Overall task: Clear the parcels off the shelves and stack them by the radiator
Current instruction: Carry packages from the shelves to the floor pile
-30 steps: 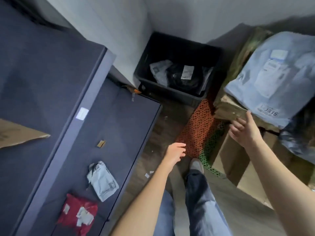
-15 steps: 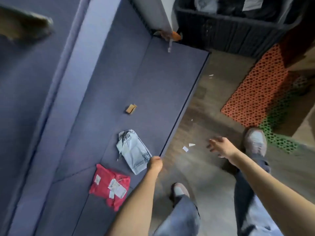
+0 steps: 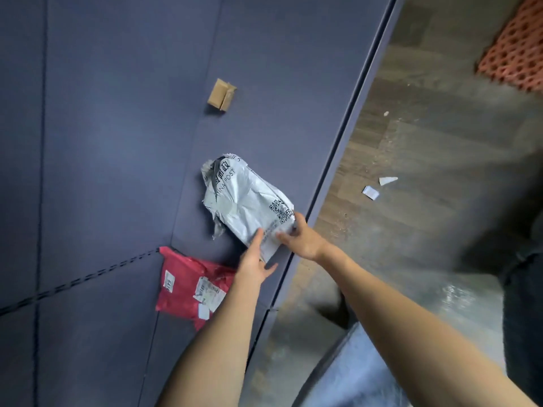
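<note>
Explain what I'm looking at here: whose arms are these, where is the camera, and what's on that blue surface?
No machine: a person wears a camera on the head, looking down at their own bare arms. The blue surface is a shelf. On it lie a grey parcel, a red parcel and a small cardboard piece. The left hand and right hand both touch the grey parcel's near end, about to lift it; whether they grip it yet is unclear. The floor on the right has paper scraps.
</note>
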